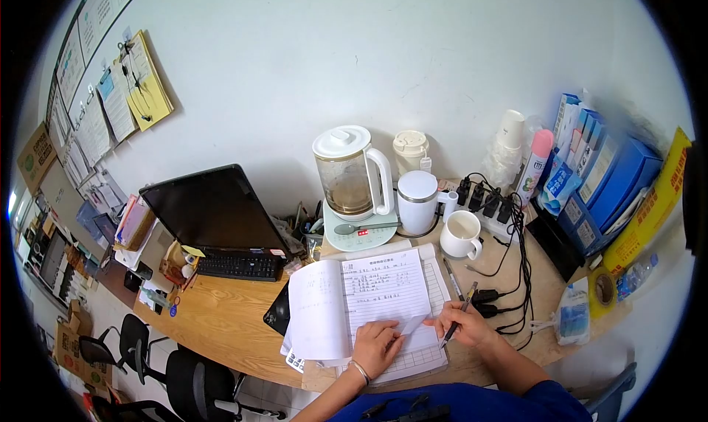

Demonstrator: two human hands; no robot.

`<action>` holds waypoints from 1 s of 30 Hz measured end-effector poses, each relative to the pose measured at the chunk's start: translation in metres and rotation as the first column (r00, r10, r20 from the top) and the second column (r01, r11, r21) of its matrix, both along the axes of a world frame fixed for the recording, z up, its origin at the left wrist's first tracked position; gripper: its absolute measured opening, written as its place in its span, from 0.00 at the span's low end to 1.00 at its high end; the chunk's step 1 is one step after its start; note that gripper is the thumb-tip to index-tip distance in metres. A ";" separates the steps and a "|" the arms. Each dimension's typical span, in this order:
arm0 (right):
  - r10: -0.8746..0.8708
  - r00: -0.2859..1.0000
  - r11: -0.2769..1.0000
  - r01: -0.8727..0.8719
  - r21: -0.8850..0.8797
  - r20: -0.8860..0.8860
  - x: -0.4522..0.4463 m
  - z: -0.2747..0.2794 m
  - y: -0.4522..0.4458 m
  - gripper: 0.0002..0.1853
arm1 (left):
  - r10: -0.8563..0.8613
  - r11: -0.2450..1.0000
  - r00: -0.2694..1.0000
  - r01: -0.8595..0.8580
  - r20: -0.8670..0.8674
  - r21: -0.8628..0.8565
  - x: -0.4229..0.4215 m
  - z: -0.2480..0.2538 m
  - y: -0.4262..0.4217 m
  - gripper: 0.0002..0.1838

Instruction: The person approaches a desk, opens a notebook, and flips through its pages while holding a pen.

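An open notebook [383,289] with handwritten lines lies before me, its left leaf turned over. My left hand [377,346], with a bracelet at the wrist, rests on the lower part of the page, fingers spread. A black pen [459,316] is held in my right hand [470,327], its tip pointing down beside the page's right edge. Between the two hands sits a small pale piece of paper [413,324]; whether it is a loose slip or a page corner I cannot tell. More ruled sheets lie underneath.
Behind the notebook stand a glass kettle [346,178] on its base, a lidded white mug [418,203] and a white cup [461,235]. Tangled black cables [522,274] run down the right, near blue folders [605,178]. A monitor [214,212] and keyboard [237,267] stand left.
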State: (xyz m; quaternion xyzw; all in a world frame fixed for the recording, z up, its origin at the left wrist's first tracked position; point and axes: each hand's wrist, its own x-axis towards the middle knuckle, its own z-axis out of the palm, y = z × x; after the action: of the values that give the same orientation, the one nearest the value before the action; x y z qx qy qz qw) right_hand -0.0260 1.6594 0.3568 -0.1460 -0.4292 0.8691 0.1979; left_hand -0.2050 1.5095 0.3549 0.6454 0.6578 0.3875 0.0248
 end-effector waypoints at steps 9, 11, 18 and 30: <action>0.001 1.000 1.000 -0.001 0.008 0.000 0.000 -0.001 0.000 0.16 | 0.001 1.000 1.000 -0.001 -0.013 0.008 0.000 -0.001 0.000 0.06; 0.006 1.000 1.000 -0.006 0.011 0.002 0.000 0.000 0.000 0.16 | 0.000 1.000 1.000 0.000 -0.016 0.011 0.000 -0.001 0.000 0.06; 0.012 1.000 1.000 -0.012 -0.019 0.004 0.000 -0.002 0.000 0.15 | -0.002 1.000 1.000 0.002 -0.011 0.003 0.000 0.001 0.000 0.05; -0.011 1.000 1.000 0.012 -0.025 0.008 0.000 0.001 -0.002 0.15 | -0.001 1.000 1.000 0.001 -0.017 0.001 0.000 0.000 0.000 0.05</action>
State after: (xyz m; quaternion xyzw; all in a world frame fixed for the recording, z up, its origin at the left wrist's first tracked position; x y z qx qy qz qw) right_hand -0.0264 1.6574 0.3575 -0.1543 -0.4181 0.8727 0.1993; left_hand -0.2047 1.5090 0.3552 0.6492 0.6574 0.3822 0.0192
